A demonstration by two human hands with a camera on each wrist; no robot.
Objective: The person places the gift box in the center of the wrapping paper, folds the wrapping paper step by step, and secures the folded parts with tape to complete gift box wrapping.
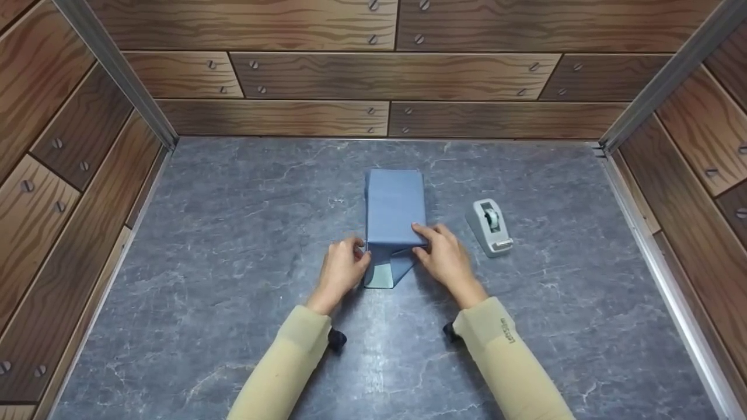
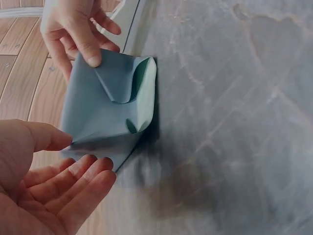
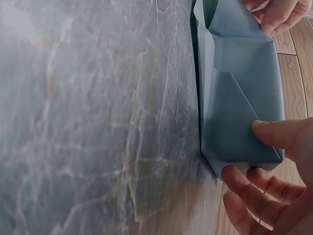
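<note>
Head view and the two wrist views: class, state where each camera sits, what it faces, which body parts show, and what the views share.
Head: above, looking forward and down at the blue wrapped box, tape dispenser and grey table; both sleeves, left hand, right hand.
Left wrist: low, at the box's near end flaps; both hands.
Right wrist: low, along the box's side; both hands' fingers.
Shared: box, table, both hands.

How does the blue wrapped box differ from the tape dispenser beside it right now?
The blue wrapped box is larger and covered in blue paper; the tape dispenser is small, grey and bare. The left hand and right hand touch the box's near end; nothing touches the dispenser. Both rest on the grey table.
</note>
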